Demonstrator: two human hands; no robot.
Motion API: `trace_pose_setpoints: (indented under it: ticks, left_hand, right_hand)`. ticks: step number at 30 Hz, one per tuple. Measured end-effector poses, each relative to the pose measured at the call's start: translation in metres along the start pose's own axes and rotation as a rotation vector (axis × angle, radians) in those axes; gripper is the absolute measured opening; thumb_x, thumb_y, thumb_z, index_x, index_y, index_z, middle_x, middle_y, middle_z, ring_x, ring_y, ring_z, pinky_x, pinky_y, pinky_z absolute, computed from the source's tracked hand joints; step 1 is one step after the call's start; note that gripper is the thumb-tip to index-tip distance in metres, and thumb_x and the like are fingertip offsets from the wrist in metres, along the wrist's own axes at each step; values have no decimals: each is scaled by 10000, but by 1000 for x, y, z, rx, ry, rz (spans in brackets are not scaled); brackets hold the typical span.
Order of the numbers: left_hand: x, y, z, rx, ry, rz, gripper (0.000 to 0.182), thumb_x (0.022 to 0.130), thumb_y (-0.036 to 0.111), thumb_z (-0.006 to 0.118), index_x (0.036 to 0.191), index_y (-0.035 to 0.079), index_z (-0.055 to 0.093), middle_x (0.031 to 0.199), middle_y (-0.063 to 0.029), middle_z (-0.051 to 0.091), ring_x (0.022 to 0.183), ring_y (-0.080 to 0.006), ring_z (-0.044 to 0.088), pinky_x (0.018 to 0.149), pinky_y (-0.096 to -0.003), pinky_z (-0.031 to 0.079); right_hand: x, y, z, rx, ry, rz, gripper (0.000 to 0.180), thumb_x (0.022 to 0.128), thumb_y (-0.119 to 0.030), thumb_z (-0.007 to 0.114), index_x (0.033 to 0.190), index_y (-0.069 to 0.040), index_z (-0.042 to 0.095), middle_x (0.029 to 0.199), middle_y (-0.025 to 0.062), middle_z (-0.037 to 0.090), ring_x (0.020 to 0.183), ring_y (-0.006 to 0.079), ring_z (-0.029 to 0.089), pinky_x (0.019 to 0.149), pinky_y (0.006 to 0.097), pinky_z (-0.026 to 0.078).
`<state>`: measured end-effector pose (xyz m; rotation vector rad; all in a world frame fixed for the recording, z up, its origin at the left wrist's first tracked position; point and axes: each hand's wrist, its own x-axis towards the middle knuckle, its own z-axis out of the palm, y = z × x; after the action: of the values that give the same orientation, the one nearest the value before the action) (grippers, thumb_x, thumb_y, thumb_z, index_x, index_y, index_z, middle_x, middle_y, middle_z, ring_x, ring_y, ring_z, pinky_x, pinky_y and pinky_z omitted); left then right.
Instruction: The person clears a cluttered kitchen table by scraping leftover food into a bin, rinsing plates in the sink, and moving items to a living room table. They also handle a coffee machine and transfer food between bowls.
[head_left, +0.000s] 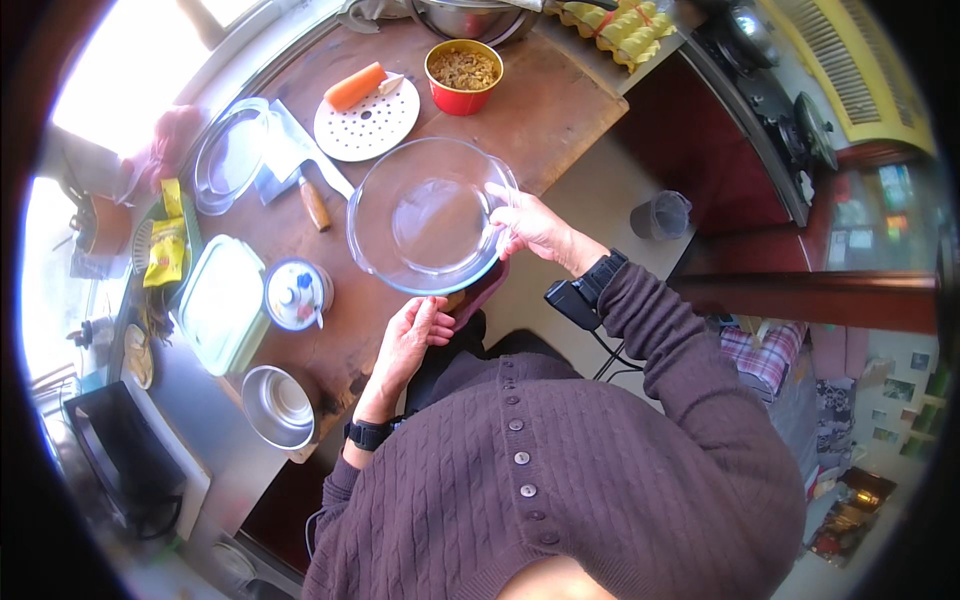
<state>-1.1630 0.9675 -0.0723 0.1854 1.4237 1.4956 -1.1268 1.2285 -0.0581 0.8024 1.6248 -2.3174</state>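
A clear glass bowl (431, 217) is held by its right rim in my right hand (534, 229), thumb on the inner side. Through its base the brown wooden board (360, 262) shows, and I see no food inside. Just below the bowl's near rim is my left hand (415, 337), fingers curled together with the thumb against them and nothing visible in them. Partly hidden under the bowl, a pink container (484, 294) sits by the board's edge, with something yellowish in it.
Beyond the bowl are a peeled carrot (355, 86) on a white perforated plate (364, 139) and a red tub (461, 101) of brown bits. Left stand a cleaver (289, 146), a wooden-handled scraper (313, 204), a lidded box (223, 304), a floral jar (295, 295) and a metal pot (277, 407).
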Motion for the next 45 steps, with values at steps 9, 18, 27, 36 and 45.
trace_pose_setpoints:
  ticks: [9,18,27,36,45]
  left_hand:
    - [18,42,9,127,-67,-273,368,963,310,424,964,-13,601,853,-63,632,777,-138,597,755,-271,485]
    - [60,102,85,-15,495,49,266,956,224,452,1037,1,572,871,-47,609,796,-115,579,754,-255,473]
    - [128,149,118,-208,492,486,686,873,478,521,1355,46,292,1308,-130,401,1175,-216,450,948,-364,420]
    - [82,135,136,-884,227,476,693,860,516,497,1348,70,287,1298,-155,442,1128,-312,508,820,-457,524]
    - [74,77,135,-1540,39,355,733,847,606,451,1310,51,335,1305,-141,419,1164,-259,461,959,-428,431]
  right_hand:
    - [94,-97,-74,-116,118,-215,910,836,-560,532,1412,8,118,1179,152,456,917,185,517,756,330,497]
    - [156,-128,-90,-21,-80,-190,275,903,-58,347,1137,36,457,1005,131,574,747,167,600,619,268,560]
    - [61,-178,-102,-59,-291,-208,276,896,-28,354,1136,36,473,949,117,587,694,143,605,605,250,539]
    - [-2,-172,-76,-597,-532,-532,819,703,-278,758,1352,-30,325,1291,140,432,1159,235,444,998,346,350]
    - [12,-103,-41,-601,-497,-454,1092,569,-238,857,1399,-25,179,1342,196,347,1234,279,387,1021,372,335]
